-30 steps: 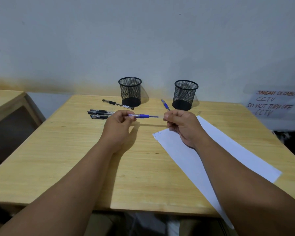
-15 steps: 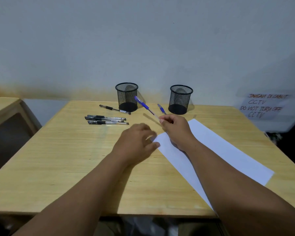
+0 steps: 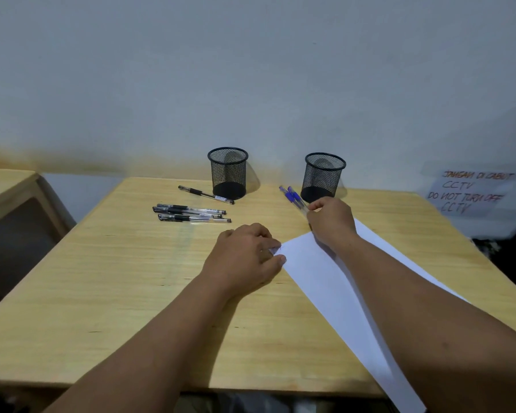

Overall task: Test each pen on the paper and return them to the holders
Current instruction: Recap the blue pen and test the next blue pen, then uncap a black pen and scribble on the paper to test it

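Note:
My right hand (image 3: 331, 222) grips a blue pen (image 3: 295, 199) low on its barrel; the pen slants up and left over the paper's far corner. A second blue pen (image 3: 284, 191) lies on the table right beside it. My left hand (image 3: 246, 257) rests palm down, fingers pressing the near-left corner of the white paper (image 3: 322, 281). Two empty black mesh holders stand at the back: the left holder (image 3: 228, 172) and the right holder (image 3: 323, 177). Three black pens (image 3: 191, 213) lie side by side left of centre, with one more black pen (image 3: 206, 194) behind them.
The wooden table (image 3: 116, 278) ends at a near edge below my forearms. Another wooden desk (image 3: 9, 186) stands to the left across a gap. A handwritten sign (image 3: 471, 192) leans against the wall at the right.
My left hand let go of the blue pen and came down onto the paper's corner. My right hand kept the pen and swung it from level to slanting, lowering it beside the other blue pen.

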